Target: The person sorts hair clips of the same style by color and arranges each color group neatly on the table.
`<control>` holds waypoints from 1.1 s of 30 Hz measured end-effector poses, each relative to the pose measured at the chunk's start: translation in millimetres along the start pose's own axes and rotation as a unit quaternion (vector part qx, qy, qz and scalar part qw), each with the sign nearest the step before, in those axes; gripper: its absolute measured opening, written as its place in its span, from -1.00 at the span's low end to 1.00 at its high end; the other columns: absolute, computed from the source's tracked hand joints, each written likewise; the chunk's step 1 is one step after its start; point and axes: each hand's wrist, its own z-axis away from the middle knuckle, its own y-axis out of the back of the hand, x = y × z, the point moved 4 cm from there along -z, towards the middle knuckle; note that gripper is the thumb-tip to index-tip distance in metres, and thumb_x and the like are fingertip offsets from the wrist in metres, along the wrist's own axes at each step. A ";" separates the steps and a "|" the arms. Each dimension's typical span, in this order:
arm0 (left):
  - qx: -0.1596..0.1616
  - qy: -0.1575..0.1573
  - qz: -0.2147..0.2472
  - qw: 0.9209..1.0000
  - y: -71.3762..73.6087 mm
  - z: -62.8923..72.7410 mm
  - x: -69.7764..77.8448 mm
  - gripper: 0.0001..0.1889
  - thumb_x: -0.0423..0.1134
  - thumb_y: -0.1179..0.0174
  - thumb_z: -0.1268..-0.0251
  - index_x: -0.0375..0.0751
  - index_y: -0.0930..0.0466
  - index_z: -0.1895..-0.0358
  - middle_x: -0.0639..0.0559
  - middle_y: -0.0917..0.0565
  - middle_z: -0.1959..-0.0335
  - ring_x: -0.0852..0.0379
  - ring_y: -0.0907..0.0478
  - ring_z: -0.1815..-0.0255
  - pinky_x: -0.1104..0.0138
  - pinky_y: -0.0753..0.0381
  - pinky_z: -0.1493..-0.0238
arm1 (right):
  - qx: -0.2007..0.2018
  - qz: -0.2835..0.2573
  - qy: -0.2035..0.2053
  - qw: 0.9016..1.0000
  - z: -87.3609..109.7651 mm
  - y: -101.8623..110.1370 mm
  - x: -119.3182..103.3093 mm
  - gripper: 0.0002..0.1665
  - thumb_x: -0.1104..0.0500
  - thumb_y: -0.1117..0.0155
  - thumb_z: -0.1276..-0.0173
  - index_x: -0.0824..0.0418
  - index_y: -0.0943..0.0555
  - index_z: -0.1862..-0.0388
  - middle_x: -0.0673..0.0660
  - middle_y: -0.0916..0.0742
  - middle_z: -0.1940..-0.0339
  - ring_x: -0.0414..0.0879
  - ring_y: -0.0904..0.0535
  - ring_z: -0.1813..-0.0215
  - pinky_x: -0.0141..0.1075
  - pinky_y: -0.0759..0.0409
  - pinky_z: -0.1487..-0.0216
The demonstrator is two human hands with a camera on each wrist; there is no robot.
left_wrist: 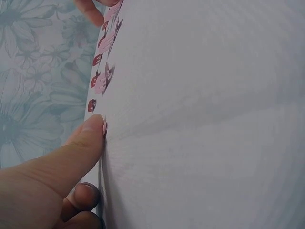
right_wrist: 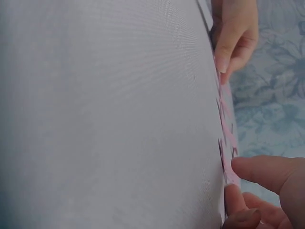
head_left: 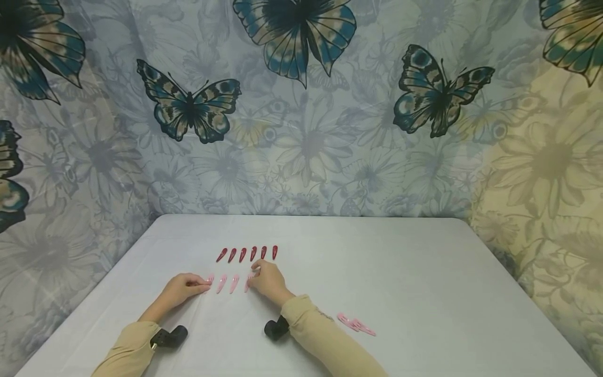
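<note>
On the white table, a row of pink snap hair clips runs below a row of red snap hair clips (head_left: 242, 255). At the left end of the pink row, my left hand (head_left: 181, 290) pinches a pink hair clip (head_left: 210, 279) between thumb and fingertips; its lower part is covered. My right hand (head_left: 269, 283) holds the pink hair clip at the right end (head_left: 246, 287), its thumb and a finger on either side of it in the right wrist view. Between the hands lie two more pink clips (head_left: 234, 284), slanted and apart.
A few loose pink clips (head_left: 356, 323) lie bunched together right of my right forearm. Black wrist cameras (head_left: 170, 336) sit under both cuffs, close to the tabletop (head_left: 424, 283). A butterfly-patterned cloth (head_left: 311, 157) hangs behind the table's far edge.
</note>
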 end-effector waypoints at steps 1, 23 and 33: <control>-0.001 0.000 0.000 1.000 0.1 0.2 0.0 -0.89 -0.25 -0.31 0.02 -0.22 -0.67 0.45 0.06 -0.60 0.48 0.16 -0.35 0.47 0.27 -0.34 0.40 | -0.003 -0.005 -0.003 1.000 0.5 0.1 0.0 -0.64 0.30 -0.34 0.07 0.32 -0.54 0.22 -0.06 -0.54 0.65 -0.23 -0.41 0.58 -0.38 -0.36 0.52; 0.001 0.001 0.003 1.000 0.6 2.8 -1.5 -0.87 -0.21 -0.32 0.02 -0.21 -0.66 0.47 0.06 -0.58 0.48 0.15 -0.37 0.45 0.26 -0.36 0.38 | -0.080 -0.169 -0.016 0.982 13.9 12.1 6.2 -0.67 0.31 -0.29 -0.06 0.36 -0.52 0.16 0.11 -0.66 0.28 -0.07 -0.54 0.30 -0.31 -0.47 0.38; 0.001 0.003 0.007 1.000 0.1 0.8 -1.6 -0.87 -0.22 -0.32 0.02 -0.21 -0.66 0.46 0.08 -0.57 0.51 0.15 -0.34 0.48 0.28 -0.33 0.42 | -0.093 -0.186 0.009 0.978 25.9 38.4 8.1 -0.70 0.28 -0.23 -0.16 0.38 -0.51 0.12 0.11 -0.67 0.26 -0.05 -0.54 0.17 -0.31 -0.49 0.38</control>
